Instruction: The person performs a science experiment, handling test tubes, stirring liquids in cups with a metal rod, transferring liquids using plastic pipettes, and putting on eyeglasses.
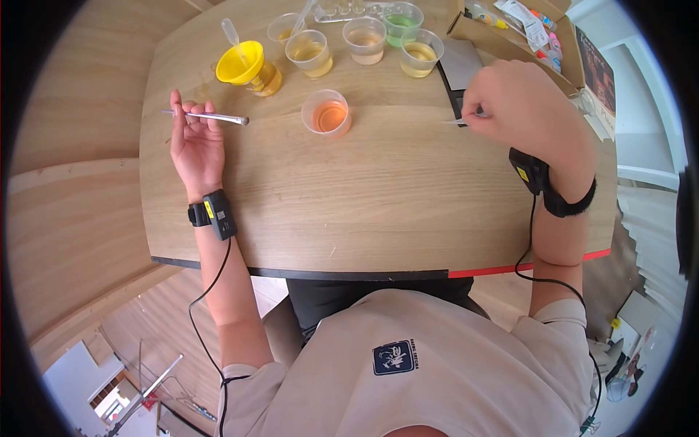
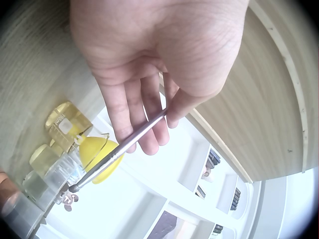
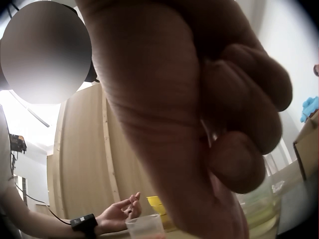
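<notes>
My left hand (image 1: 198,149), palm up at the left of the table, pinches a slim brush (image 1: 218,116) with a silvery handle and a small dark tip. That brush slants down across the left wrist view, in front of a yellow funnel (image 2: 94,152). Over the right side, my right hand (image 1: 520,105) is curled round something with a thin translucent tip (image 1: 453,122) that points left; the rest is hidden in the fingers. Between the hands stands a clear plastic cup (image 1: 327,95) of orange liquid. The yellow funnel sits on a beaker (image 1: 269,81) of amber liquid, a dropper (image 1: 230,33) leaning in it.
Behind the orange cup stand several cups: yellowish (image 1: 309,54), pale (image 1: 364,42), green (image 1: 402,25) and light yellow (image 1: 421,54). A cardboard box (image 1: 466,25) with small bottles is at the back right, beside a grey flat object (image 1: 462,64). Cables trail from both wrists.
</notes>
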Demonstrator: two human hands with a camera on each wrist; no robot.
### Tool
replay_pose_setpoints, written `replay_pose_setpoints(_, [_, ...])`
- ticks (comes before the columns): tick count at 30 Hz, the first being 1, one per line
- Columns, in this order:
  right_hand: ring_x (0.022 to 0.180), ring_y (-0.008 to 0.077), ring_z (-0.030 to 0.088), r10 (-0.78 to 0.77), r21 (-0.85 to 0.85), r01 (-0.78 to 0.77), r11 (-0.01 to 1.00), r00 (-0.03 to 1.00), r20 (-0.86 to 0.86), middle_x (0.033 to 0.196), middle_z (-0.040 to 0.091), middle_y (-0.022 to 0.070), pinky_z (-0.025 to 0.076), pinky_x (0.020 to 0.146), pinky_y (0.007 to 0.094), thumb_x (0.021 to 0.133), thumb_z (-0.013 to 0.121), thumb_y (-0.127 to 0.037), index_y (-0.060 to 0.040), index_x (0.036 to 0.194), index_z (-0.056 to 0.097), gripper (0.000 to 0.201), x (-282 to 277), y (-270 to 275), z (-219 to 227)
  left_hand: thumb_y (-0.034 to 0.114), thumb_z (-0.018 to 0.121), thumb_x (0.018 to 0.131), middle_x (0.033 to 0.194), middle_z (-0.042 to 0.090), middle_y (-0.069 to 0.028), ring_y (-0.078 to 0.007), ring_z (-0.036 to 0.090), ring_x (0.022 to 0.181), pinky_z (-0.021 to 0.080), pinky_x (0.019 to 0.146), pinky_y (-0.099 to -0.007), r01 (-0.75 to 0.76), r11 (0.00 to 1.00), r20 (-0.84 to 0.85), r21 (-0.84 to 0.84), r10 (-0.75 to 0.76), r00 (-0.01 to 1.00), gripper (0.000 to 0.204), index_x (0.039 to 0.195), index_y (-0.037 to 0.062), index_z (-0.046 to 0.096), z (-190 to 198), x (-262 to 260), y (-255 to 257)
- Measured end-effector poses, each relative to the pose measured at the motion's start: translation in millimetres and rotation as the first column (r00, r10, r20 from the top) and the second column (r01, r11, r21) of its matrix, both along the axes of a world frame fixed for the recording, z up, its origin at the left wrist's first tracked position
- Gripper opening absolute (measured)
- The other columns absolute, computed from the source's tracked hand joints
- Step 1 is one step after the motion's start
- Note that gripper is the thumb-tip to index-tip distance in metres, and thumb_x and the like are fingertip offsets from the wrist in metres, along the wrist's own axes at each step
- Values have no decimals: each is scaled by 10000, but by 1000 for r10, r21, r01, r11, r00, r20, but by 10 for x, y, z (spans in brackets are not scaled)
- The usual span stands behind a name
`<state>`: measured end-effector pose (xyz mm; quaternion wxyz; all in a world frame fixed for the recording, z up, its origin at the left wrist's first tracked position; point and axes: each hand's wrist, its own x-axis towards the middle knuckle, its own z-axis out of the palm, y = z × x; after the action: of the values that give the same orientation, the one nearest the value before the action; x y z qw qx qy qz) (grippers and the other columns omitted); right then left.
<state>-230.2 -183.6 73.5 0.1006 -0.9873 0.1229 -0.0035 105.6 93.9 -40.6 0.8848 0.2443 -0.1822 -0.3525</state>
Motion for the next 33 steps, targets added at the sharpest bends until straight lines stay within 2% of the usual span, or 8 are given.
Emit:
replay_pose_setpoints(7, [707,309,634,139,48,-136,990,989,-52,710,650,89,490,652,407,736,692,-128,-66,716,654,76,14,32,34,130,500,1058,1040,623,-49,-178,638,997,537,1056,-390,-3,1000,-10,-3,3,1000,396,1445,82,437,-9,12,4])
replay_pose_setpoints(14, [723,306,630,37,26,-38,999,998,48,691,633,88,488,662,406,765,688,-140,-58,711,643,107,74,82,17,129,504,1057,1029,623,-50,-172,641,981,538,1055,-387,-10,1000,0,15,10,1000,392,1441,84,441,5,-5,-1])
replay_pose_setpoints(16, [713,317,620,131,77,-163,984,939,319,690,623,96,484,649,415,772,677,-139,-51,713,635,114,164,122,-216,128,509,1055,1030,625,-51,-172,641,979,541,1049,-384,-9,1000,-7,3,9,1000,388,1435,82,445,-4,3,0])
replay_pose_setpoints(19, [717,325,615,151,53,-157,986,983,101,698,621,94,480,644,426,763,682,-129,-63,719,627,96,236,223,-226,127,512,1053,1029,625,-51,-173,640,976,543,1046,-382,-14,1000,-10,9,14,1000,384,1430,79,450,0,2,1])
replay_pose_setpoints(23, [738,299,617,127,23,-130,991,986,105,767,660,83,478,673,403,767,709,-140,-76,804,719,74,12,63,-173,126,509,1054,1027,625,-53,-175,640,976,541,1049,-384,-17,1000,-2,3,17,1000,384,1430,76,450,6,-3,-5])
replay_pose_setpoints(27, [749,314,607,16,40,-21,999,994,112,710,633,91,471,683,407,738,704,-160,-68,730,704,92,-89,6,-43,124,502,1056,1028,626,-58,-176,639,981,537,1057,-389,0,1000,-1,0,0,1000,384,1433,73,448,8,-11,-1])
replay_pose_setpoints(29, [678,349,596,25,25,-24,999,1000,-6,662,594,120,472,622,431,712,685,-121,-72,702,608,91,-9,32,46,124,500,1057,1029,628,-59,-177,639,984,536,1058,-390,-1,1000,-12,-4,1,1000,384,1433,72,448,3,-13,-2])
replay_pose_setpoints(33, [669,357,593,74,-41,-67,997,982,176,657,595,136,473,619,431,723,674,-114,-64,696,617,81,3,4,-127,98,493,1051,1054,617,-58,-178,631,1004,520,1077,-399,29,999,-16,-35,-30,999,383,1432,67,461,-20,25,11])
